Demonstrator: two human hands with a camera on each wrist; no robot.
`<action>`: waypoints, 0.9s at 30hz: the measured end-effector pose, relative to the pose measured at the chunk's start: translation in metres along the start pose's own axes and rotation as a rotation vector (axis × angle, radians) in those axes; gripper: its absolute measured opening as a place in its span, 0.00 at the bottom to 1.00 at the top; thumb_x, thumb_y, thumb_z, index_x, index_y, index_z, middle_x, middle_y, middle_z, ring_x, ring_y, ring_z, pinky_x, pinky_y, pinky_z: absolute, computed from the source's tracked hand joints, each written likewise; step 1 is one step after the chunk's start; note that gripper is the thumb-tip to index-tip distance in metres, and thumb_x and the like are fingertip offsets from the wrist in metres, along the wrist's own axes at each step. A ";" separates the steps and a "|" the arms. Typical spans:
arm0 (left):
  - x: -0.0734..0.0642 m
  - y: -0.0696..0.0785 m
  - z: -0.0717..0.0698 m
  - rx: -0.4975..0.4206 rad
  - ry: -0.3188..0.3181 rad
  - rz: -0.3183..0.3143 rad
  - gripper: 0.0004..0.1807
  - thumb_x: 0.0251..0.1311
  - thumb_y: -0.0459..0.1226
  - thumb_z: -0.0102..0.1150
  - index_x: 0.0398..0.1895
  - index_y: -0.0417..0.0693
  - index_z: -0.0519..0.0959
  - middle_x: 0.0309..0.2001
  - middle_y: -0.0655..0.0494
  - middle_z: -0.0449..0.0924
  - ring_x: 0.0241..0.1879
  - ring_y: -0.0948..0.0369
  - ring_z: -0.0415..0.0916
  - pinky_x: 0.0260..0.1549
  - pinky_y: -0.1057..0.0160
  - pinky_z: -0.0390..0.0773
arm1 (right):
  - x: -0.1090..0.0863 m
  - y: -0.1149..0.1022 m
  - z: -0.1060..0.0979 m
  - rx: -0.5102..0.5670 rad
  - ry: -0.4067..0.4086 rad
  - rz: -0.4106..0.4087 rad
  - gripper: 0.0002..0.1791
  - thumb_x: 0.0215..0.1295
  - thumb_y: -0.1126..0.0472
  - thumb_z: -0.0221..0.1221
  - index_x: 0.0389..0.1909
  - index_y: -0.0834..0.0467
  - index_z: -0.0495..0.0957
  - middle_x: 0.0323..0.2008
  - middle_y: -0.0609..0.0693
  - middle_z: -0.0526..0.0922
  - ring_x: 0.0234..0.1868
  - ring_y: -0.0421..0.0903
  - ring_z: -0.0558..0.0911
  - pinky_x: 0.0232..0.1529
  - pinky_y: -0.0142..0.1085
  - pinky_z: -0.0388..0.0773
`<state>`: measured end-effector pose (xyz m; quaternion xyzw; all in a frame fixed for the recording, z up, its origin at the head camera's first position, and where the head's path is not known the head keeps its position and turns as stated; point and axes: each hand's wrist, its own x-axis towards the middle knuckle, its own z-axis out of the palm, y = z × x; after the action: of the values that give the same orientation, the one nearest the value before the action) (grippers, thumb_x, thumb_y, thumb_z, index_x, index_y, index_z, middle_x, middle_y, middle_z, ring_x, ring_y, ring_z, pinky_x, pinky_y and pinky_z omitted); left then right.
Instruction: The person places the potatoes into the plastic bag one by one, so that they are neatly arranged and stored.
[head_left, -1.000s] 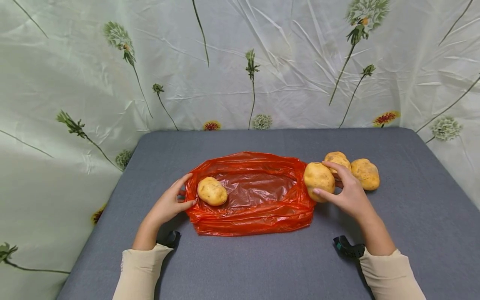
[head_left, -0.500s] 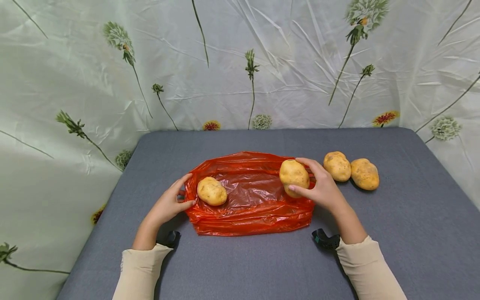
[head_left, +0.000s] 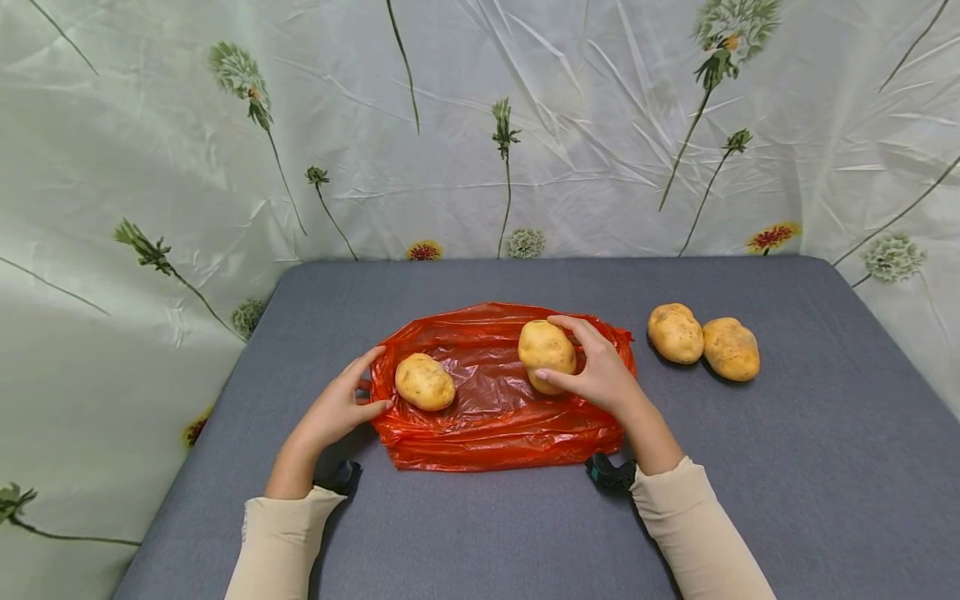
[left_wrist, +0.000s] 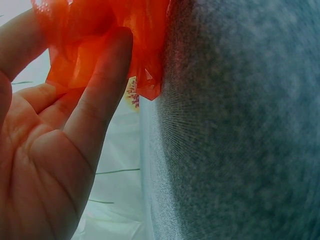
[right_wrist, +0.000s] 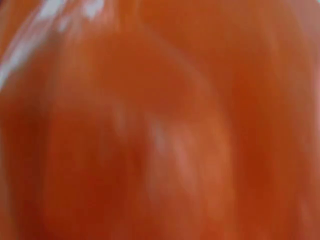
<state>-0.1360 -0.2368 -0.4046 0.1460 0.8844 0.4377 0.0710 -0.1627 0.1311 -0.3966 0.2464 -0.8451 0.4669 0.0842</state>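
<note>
A red plastic bag [head_left: 495,446] lies spread with its mouth up in the middle of the table. One potato [head_left: 424,382] sits inside it at the left end. My left hand [head_left: 343,406] holds the bag's left edge; in the left wrist view, the red plastic [left_wrist: 85,60] partly covers its fingers. Above the right half of the bag, my right hand [head_left: 603,373] grips another potato [head_left: 546,357] between thumb and fingers. The right wrist view is blurred and filled by the red plastic [right_wrist: 160,140], hiding that hand.
Two potatoes [head_left: 675,333] [head_left: 731,349] lie side by side to the right of the bag. The grey table [head_left: 480,533] ends at the back against a pale cloth [head_left: 450,183] printed with flowers.
My right hand has carried its potato leftward, from beside the bag's right edge to over its right half. The left hand and the other potatoes have stayed put.
</note>
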 end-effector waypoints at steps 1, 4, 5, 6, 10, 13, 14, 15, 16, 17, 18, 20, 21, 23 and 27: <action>0.000 0.000 0.000 0.001 -0.001 0.001 0.43 0.50 0.34 0.64 0.68 0.43 0.52 0.62 0.39 0.54 0.45 0.46 0.68 0.37 0.53 0.76 | 0.002 -0.001 0.003 -0.001 -0.002 -0.001 0.39 0.44 0.57 0.70 0.59 0.58 0.65 0.54 0.53 0.68 0.50 0.48 0.71 0.45 0.46 0.71; 0.000 -0.001 0.000 0.003 -0.001 0.003 0.43 0.50 0.34 0.64 0.68 0.43 0.52 0.62 0.38 0.54 0.45 0.46 0.68 0.36 0.53 0.76 | 0.007 -0.003 0.012 -0.004 -0.014 -0.006 0.38 0.44 0.56 0.70 0.58 0.58 0.65 0.53 0.52 0.69 0.50 0.47 0.70 0.46 0.46 0.70; 0.000 -0.002 0.000 0.004 -0.001 0.004 0.43 0.50 0.34 0.64 0.68 0.43 0.52 0.62 0.38 0.54 0.45 0.46 0.68 0.36 0.54 0.76 | 0.008 -0.003 0.015 -0.007 -0.017 -0.013 0.38 0.44 0.56 0.70 0.58 0.58 0.65 0.53 0.52 0.69 0.50 0.47 0.70 0.46 0.46 0.70; 0.000 -0.001 0.000 0.004 -0.001 0.005 0.43 0.50 0.34 0.64 0.68 0.43 0.52 0.62 0.38 0.54 0.45 0.46 0.68 0.36 0.54 0.76 | 0.010 -0.004 0.018 -0.004 -0.022 -0.018 0.38 0.44 0.56 0.70 0.58 0.58 0.65 0.53 0.52 0.69 0.50 0.47 0.70 0.46 0.45 0.70; 0.000 -0.001 0.000 0.006 0.003 0.006 0.43 0.50 0.34 0.64 0.68 0.42 0.51 0.62 0.38 0.53 0.44 0.47 0.68 0.36 0.53 0.76 | 0.017 -0.007 0.031 0.001 -0.055 -0.037 0.38 0.44 0.54 0.70 0.57 0.59 0.66 0.53 0.52 0.69 0.50 0.47 0.70 0.47 0.45 0.70; 0.000 0.000 0.000 0.007 0.005 0.009 0.44 0.50 0.33 0.64 0.68 0.40 0.50 0.62 0.37 0.53 0.44 0.47 0.67 0.36 0.52 0.75 | 0.020 -0.009 0.040 0.003 -0.093 -0.030 0.38 0.45 0.53 0.69 0.58 0.59 0.65 0.53 0.52 0.69 0.51 0.47 0.70 0.46 0.44 0.71; 0.000 0.000 0.000 0.011 0.006 0.009 0.44 0.50 0.33 0.64 0.67 0.40 0.50 0.62 0.37 0.53 0.44 0.47 0.67 0.36 0.52 0.75 | 0.021 -0.010 0.043 -0.001 -0.104 -0.024 0.39 0.45 0.52 0.69 0.58 0.59 0.65 0.54 0.52 0.69 0.51 0.47 0.70 0.46 0.44 0.71; 0.000 0.000 0.000 0.013 0.008 0.009 0.44 0.50 0.33 0.64 0.68 0.40 0.50 0.62 0.38 0.53 0.44 0.47 0.67 0.36 0.52 0.75 | 0.022 -0.010 0.046 -0.002 -0.115 -0.017 0.39 0.45 0.51 0.69 0.58 0.59 0.65 0.54 0.52 0.69 0.51 0.47 0.70 0.46 0.44 0.71; 0.000 -0.001 0.000 0.015 0.008 0.008 0.44 0.50 0.33 0.64 0.68 0.40 0.51 0.62 0.38 0.53 0.44 0.47 0.67 0.36 0.53 0.75 | 0.022 -0.011 0.048 -0.005 -0.127 -0.012 0.39 0.46 0.51 0.68 0.59 0.59 0.65 0.54 0.52 0.68 0.51 0.47 0.70 0.46 0.44 0.71; 0.000 -0.001 0.000 0.017 0.008 0.008 0.44 0.50 0.34 0.64 0.68 0.41 0.51 0.62 0.38 0.53 0.44 0.48 0.67 0.36 0.53 0.75 | 0.023 -0.011 0.051 -0.007 -0.137 -0.006 0.39 0.46 0.50 0.68 0.59 0.58 0.65 0.55 0.52 0.68 0.51 0.47 0.70 0.46 0.44 0.71; 0.000 -0.001 0.000 0.018 0.006 0.007 0.43 0.50 0.34 0.64 0.68 0.41 0.51 0.62 0.38 0.54 0.44 0.48 0.67 0.36 0.53 0.75 | 0.023 -0.011 0.053 -0.007 -0.145 -0.002 0.39 0.46 0.50 0.68 0.59 0.58 0.65 0.55 0.53 0.68 0.51 0.47 0.69 0.46 0.45 0.71; 0.000 -0.002 0.001 0.020 0.004 0.007 0.43 0.50 0.34 0.64 0.68 0.42 0.51 0.62 0.39 0.54 0.44 0.48 0.67 0.36 0.54 0.75 | 0.024 -0.012 0.057 -0.010 -0.159 0.007 0.39 0.46 0.50 0.68 0.59 0.58 0.65 0.55 0.52 0.68 0.52 0.47 0.69 0.47 0.44 0.70; 0.000 -0.002 0.001 0.019 0.002 0.007 0.43 0.50 0.34 0.64 0.68 0.42 0.52 0.62 0.39 0.54 0.44 0.48 0.67 0.36 0.54 0.75 | 0.025 -0.012 0.059 -0.011 -0.165 0.012 0.39 0.46 0.49 0.68 0.59 0.58 0.65 0.55 0.52 0.68 0.52 0.47 0.69 0.47 0.44 0.70; 0.000 -0.002 0.001 0.016 0.000 0.007 0.43 0.50 0.34 0.64 0.68 0.43 0.52 0.62 0.39 0.55 0.44 0.48 0.67 0.36 0.54 0.75 | 0.026 -0.013 0.063 -0.011 -0.175 0.019 0.39 0.46 0.49 0.68 0.59 0.57 0.65 0.55 0.52 0.68 0.52 0.47 0.70 0.47 0.44 0.70; 0.000 -0.001 0.001 0.015 0.001 0.004 0.43 0.50 0.34 0.64 0.68 0.43 0.52 0.62 0.39 0.54 0.45 0.47 0.67 0.36 0.53 0.75 | 0.030 -0.014 0.070 -0.015 -0.203 0.038 0.39 0.46 0.48 0.68 0.59 0.56 0.64 0.55 0.52 0.67 0.52 0.48 0.69 0.48 0.44 0.70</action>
<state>-0.1362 -0.2366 -0.4062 0.1482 0.8873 0.4313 0.0687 -0.1755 0.0560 -0.4134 0.2756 -0.8573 0.4348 -0.0089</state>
